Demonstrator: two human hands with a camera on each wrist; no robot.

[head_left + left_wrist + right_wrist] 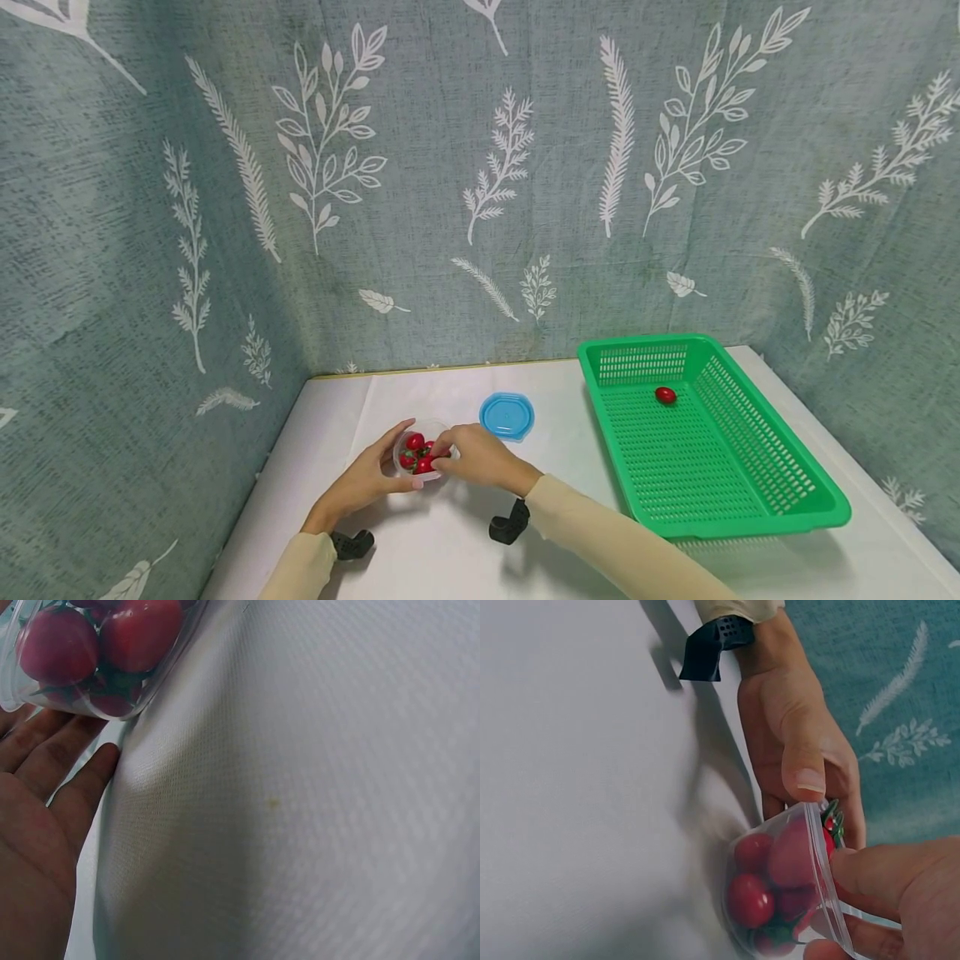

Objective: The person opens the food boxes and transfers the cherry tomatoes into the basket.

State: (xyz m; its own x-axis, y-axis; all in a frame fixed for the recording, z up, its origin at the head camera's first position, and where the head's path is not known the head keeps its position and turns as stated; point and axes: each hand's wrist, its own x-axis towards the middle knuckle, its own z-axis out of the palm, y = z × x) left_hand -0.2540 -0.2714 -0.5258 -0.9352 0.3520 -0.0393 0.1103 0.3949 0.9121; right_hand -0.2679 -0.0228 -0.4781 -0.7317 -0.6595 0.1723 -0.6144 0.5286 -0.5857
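A clear plastic container [823, 874] holds several red cherry tomatoes [751, 900] with green stems. My left hand [367, 479] grips it from the left, thumb at the near side of the rim and fingers round the far side. Over the container's right side, my right hand [480, 457] has its fingertips inside the rim, pinching a cherry tomato that they largely hide. Through the clear wall, the left wrist view shows tomatoes [142, 634] above the left fingers.
A blue lid [507, 416] lies on the white table [420, 558] just behind the right hand. To the right stands a large green basket [618, 467] with one red tomato [665, 395] inside. Patterned grey-green cloth [442, 167] hangs behind and beside the table.
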